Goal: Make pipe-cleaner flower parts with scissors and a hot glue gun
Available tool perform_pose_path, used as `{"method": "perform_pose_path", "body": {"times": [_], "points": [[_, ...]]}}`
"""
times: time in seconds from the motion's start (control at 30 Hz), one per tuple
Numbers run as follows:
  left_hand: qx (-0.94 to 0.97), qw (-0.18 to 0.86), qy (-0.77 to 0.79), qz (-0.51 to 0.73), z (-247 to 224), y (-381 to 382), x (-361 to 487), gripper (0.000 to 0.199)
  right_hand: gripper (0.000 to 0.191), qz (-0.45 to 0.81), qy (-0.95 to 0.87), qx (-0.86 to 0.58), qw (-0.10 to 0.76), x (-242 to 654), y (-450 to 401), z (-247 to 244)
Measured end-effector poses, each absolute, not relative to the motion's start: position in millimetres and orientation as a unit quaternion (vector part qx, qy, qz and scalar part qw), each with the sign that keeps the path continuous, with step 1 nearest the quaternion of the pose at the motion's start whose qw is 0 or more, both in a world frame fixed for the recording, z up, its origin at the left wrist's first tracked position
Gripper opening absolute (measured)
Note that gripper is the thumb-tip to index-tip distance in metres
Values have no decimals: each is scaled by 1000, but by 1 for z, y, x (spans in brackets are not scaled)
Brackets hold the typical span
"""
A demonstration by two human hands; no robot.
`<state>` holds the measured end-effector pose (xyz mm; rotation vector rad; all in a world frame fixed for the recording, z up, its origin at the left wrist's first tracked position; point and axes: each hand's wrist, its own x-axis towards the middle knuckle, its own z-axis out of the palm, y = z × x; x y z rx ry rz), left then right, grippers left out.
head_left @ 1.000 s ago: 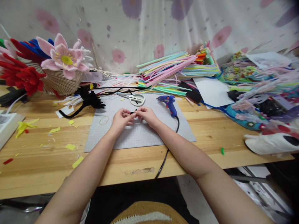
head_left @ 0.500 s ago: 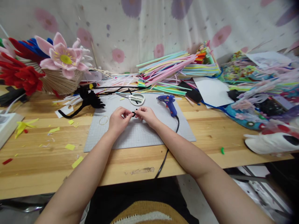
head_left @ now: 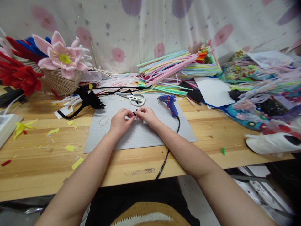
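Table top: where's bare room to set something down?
Mostly bare wood between grey mat and white item at right, bar green scrap; smaller mat gap between right hand and glue gun. Crowded: coloured strips behind, yellow scraps left.

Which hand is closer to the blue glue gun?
The right hand. It is just left of the glue gun and a little nearer the person. The left hand is farther left, on the other side of the right hand.

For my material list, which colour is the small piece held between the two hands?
Black: the small piece shows best in the head view, partly hidden.
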<state>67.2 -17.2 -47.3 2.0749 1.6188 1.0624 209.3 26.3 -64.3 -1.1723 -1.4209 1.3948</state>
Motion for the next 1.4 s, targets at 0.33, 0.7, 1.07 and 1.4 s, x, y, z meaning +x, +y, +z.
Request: {"method": "perform_pose_path", "body": {"times": [0.33,0.7,1.07,1.4], "points": [[624,325,572,420,-57,-12,66,16,18,550,-580,-450,399,210,24,-60],[438,380,562,589,-57,-2,64,19,19,570,-589,-427,383,208,22,-61],[658,229,555,454,-46,-20,68,24,21,569,-558,-442,412,210,23,-62],[659,237,579,416,-49,-19,70,32,20,539,-585,-440,416,209,24,-64]]}}
